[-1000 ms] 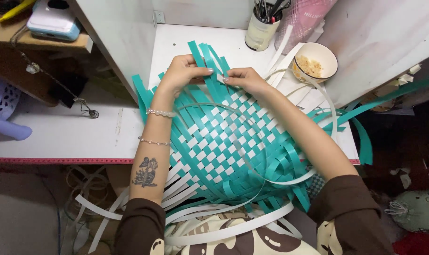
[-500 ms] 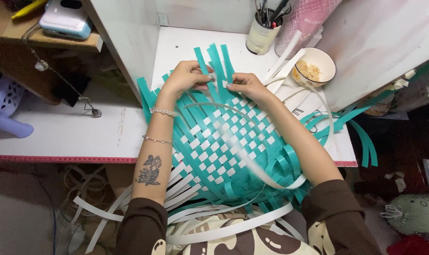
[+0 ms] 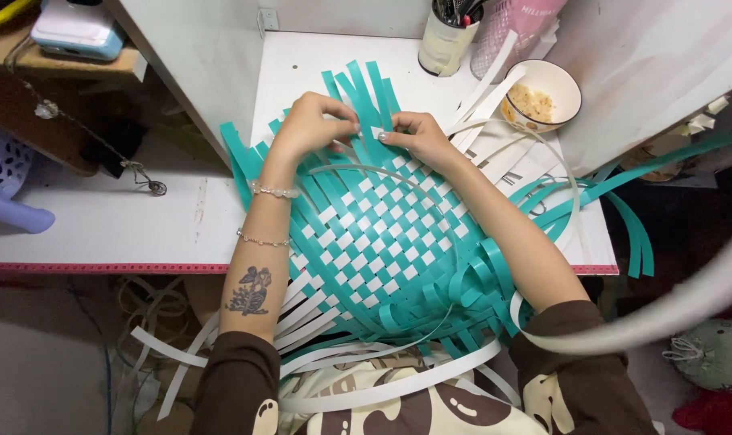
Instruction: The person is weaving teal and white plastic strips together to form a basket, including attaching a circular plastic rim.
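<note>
A checkered mat woven of teal and white plastic strips (image 3: 382, 242) lies tilted across the near edge of a white tabletop (image 3: 100, 217), its lower part spilling toward the person's lap while its far edge fans out into loose teal strip ends (image 3: 366, 89). At that far edge both hands meet: the left hand (image 3: 314, 125) curls its fingers down and pinches at a strip beside the fan of ends, and the right hand (image 3: 414, 137), just beside it and nearly touching, grips a white strip (image 3: 378, 133) between thumb and fingertips. Both hands are closed narrowly on the strips, not spread. To do this step well, I judge that the strip should go alternately over and under its neighbours, be kept flat without twisting, and be pushed snug against the last woven row so the checks stay square and gapless; one hand should hold the crossing strips apart while the other feeds the strip through. Loose white strips (image 3: 495, 97) trail off to the right and could snag, so they are best kept apart from the working edge. Beyond them stands a bowl holding some food (image 3: 543, 97), with a pen cup (image 3: 446, 40) near it at the back, and more white strips (image 3: 366, 387) hang over the lap.
</note>
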